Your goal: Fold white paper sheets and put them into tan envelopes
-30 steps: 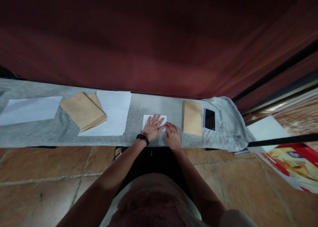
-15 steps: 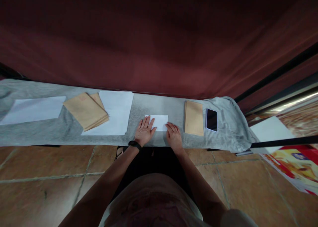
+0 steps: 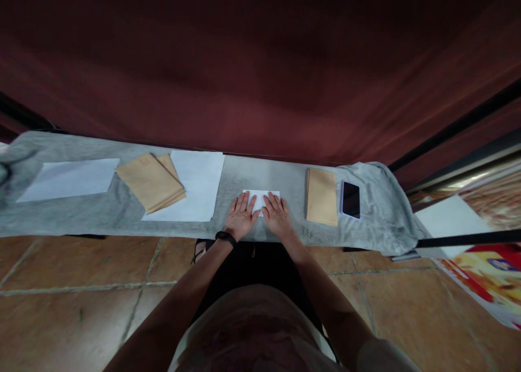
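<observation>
A small white piece of paper (image 3: 260,196), seemingly folded, lies on the grey cloth in front of me. My left hand (image 3: 240,218) rests flat on its left part, fingers stretched out. On its right part my right hand (image 3: 277,215) lies flat too, fingers extended. Both thumbs point toward each other near the paper's lower edge, and the hands cover much of the sheet. Right of my hands is a stack of brown envelopes (image 3: 322,197). To the left, more brown envelopes (image 3: 150,182) overlap a stack of white paper sheets (image 3: 199,190).
A phone (image 3: 350,200) lies right of the envelope stack. Another white sheet (image 3: 71,180) is at the far left of the cloth-covered table (image 3: 268,172). A dark red curtain (image 3: 252,106) hangs behind. A black bar and a red-yellow box (image 3: 488,277) are at the right.
My right hand has moved from the paper's right edge to lie flat on it. The left hand stays on the left part. The view has shifted slightly.
</observation>
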Motion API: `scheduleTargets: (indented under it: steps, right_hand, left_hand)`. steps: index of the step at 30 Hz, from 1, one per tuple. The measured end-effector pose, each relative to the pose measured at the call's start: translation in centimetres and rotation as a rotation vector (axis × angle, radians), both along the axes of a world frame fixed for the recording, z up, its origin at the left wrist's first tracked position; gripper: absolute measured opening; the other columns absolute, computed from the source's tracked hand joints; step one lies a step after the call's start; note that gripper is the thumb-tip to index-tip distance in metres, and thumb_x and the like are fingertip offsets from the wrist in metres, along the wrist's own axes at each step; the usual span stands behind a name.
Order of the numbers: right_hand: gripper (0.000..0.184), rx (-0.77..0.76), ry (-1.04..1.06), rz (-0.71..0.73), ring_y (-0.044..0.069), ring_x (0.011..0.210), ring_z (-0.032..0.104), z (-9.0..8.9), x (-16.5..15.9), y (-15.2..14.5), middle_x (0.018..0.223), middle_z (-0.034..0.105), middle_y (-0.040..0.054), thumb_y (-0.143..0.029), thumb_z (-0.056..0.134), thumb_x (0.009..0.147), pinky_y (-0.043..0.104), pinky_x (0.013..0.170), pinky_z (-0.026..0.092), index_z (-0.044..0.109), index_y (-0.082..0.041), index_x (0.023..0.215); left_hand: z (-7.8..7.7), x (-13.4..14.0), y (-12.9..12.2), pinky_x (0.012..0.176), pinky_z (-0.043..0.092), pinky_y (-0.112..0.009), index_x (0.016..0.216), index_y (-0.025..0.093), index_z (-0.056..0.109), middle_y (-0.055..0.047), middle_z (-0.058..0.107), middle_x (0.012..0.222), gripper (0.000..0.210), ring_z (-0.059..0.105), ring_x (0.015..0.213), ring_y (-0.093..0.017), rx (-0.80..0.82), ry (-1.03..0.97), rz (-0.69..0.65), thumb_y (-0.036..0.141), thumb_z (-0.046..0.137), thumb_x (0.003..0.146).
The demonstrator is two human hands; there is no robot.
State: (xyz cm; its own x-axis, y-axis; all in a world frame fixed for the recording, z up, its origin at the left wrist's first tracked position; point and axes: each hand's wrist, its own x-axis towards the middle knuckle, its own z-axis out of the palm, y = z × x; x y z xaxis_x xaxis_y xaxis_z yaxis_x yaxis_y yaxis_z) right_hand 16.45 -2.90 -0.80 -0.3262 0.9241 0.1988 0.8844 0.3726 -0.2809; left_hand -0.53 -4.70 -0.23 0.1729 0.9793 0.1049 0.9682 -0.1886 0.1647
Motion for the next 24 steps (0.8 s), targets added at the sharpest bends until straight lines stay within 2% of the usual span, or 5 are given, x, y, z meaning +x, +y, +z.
scheduleTargets:
  steps: [4,14,20,24]
  right_hand:
    - [0.051,0.029,-0.021,-0.035,0.029,0.149,0.035,-0.6,0.2,0.3,0.162,0.038,0.015,-0.036,0.039,0.106,0.051,0.122,0.024,0.044,-0.015,0.153]
    - [0.059,0.079,0.022,-0.125,0.03,0.147,0.038,-1.7,1.6,0.6,0.159,0.04,0.0189,-0.038,0.038,0.105,0.053,0.121,0.026,0.037,-0.008,0.156]
    - [0.057,0.082,-0.003,-0.145,0.031,0.147,0.039,-1.4,2.7,0.5,0.159,0.041,0.0165,-0.037,0.041,0.105,0.052,0.121,0.026,0.04,-0.01,0.154]
    - [0.055,0.078,-0.004,-0.181,0.032,0.148,0.037,-0.8,2.7,0.0,0.159,0.04,0.0194,-0.031,0.04,0.105,0.055,0.12,0.029,0.04,-0.006,0.153]
  left_hand:
    - [0.1,0.1,-0.1,0.126,0.017,-0.049,0.158,0.017,0.034,-0.014,0.026,0.167,0.064,0.025,0.154,-0.029,-0.003,0.007,0.003,0.05,0.031,0.103]
    - [0.2,0.2,-0.2,0.127,0.014,-0.049,0.159,0.017,0.033,-0.013,0.024,0.168,0.07,0.021,0.156,-0.029,-0.032,-0.011,0.01,0.057,0.032,0.101]
    - [0.2,0.2,-0.1,0.127,0.015,-0.049,0.159,0.017,0.031,-0.013,0.022,0.168,0.071,0.02,0.156,-0.029,-0.033,0.0,0.012,0.058,0.031,0.101]
    - [0.0,0.2,0.1,0.126,0.016,-0.05,0.159,0.017,0.032,-0.014,0.023,0.168,0.071,0.021,0.156,-0.03,-0.035,0.011,0.012,0.058,0.032,0.101]
